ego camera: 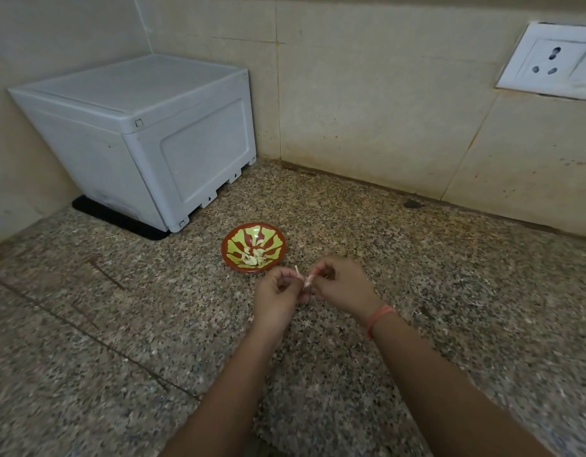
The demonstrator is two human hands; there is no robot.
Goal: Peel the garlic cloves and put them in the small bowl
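Two bare forearms are extended from the near edge of the view over a speckled granite counter [120, 324]. An orange thread band [379, 316] is worn on the right wrist. The left hand [276, 293] and the right hand [342, 285] are brought together just above the counter, fingertips facing each other. A small garlic clove [307, 281] is pinched between them: the fingers of each hand are curled and pressed together on it, the left from one side and the right from the other. A thin pale strip of skin [297, 270] is seen sticking up from the clove, just above the left fingertips. How much of the clove is already bare cannot be told, since most of it is hidden by the fingers.

Just beyond the pinch, slightly toward the left hand's side, a small bowl [230, 250] is set on the counter, red-brown with a yellow-green leaf pattern. Several pale peeled cloves [254, 255] are lying in its bottom. The bowl is near the hands but is not touched by them.

Farther beyond the grip and well to the left, a white plastic box [146, 127] is placed in the corner on a black mat [120, 222]. Beige wall tiles [367, 110] are seen behind the counter, and far to the right of the grip a white socket plate [548, 64] is set into the wall.
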